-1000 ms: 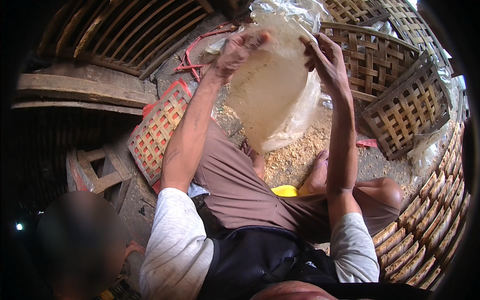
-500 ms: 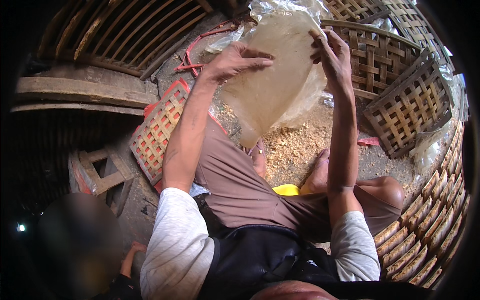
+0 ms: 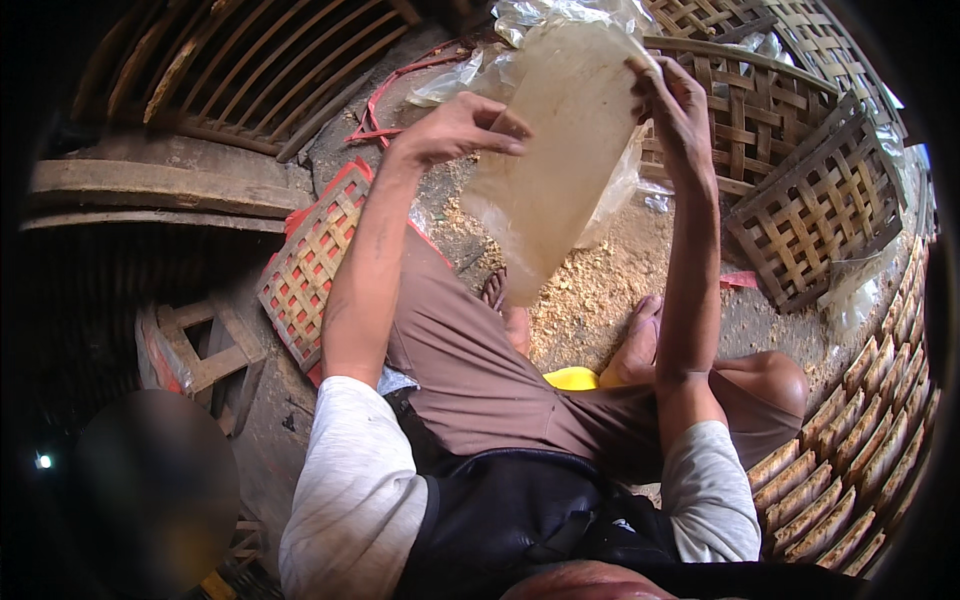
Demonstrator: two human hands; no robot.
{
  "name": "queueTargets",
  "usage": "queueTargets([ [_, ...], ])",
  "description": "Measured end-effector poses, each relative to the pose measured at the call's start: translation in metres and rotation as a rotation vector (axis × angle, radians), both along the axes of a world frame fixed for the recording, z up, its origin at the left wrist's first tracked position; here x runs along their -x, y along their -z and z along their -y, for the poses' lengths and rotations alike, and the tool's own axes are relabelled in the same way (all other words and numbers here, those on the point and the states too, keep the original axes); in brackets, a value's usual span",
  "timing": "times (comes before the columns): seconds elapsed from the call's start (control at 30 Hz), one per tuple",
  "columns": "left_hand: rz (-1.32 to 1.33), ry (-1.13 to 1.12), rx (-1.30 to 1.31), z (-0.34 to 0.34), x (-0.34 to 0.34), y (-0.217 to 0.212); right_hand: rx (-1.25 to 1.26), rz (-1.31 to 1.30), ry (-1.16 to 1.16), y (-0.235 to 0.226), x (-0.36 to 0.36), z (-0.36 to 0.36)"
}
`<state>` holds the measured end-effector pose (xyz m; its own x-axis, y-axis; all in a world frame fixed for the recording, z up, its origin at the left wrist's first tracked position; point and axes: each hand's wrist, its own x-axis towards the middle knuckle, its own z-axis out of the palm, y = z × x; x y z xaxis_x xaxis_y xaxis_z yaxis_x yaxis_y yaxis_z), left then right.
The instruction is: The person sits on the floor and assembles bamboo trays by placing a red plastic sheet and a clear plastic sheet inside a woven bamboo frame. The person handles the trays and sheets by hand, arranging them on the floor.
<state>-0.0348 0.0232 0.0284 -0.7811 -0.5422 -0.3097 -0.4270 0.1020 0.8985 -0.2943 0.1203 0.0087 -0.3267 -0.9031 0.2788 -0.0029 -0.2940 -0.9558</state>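
Note:
A cloudy, dusty clear plastic sheet (image 3: 565, 150) hangs in front of me above the floor, its lower end narrowing between my feet. My right hand (image 3: 675, 110) pinches its upper right edge. My left hand (image 3: 462, 130) is at the sheet's left side, fingers bent and thumb a little apart. Its fingertips overlap the sheet's edge without a visible grip. More crumpled clear plastic (image 3: 575, 15) lies behind the sheet's top.
Woven bamboo baskets (image 3: 750, 110) stand at the far right; a woven panel with red backing (image 3: 318, 265) leans by my left leg. Yellowish crumbs (image 3: 590, 290) cover the floor. Also around: a small wooden stool (image 3: 205, 350), a slatted rack (image 3: 270, 70), rows of slats (image 3: 840, 460), a blurred person (image 3: 155, 490).
My left hand has shifted slightly left and down, its fingers drawing closer together. The sheet looks narrower and its lower tip has swung right. My right hand still pinches the edge.

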Motion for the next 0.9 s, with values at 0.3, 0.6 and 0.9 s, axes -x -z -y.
queueTargets([
  [0.3, -0.080, -0.092, -0.033, -0.002, 0.009, 0.007, 0.001, 0.105, 0.076, 0.003, 0.002, 0.006],
  [0.6, -0.133, -0.168, -0.029, -0.013, 0.010, -0.006, 0.007, 0.255, 0.138, 0.011, 0.019, 0.006],
  [0.9, -0.275, -0.285, -0.184, 0.001, -0.001, 0.002, 0.015, 0.321, 0.145, 0.015, 0.031, 0.005],
])
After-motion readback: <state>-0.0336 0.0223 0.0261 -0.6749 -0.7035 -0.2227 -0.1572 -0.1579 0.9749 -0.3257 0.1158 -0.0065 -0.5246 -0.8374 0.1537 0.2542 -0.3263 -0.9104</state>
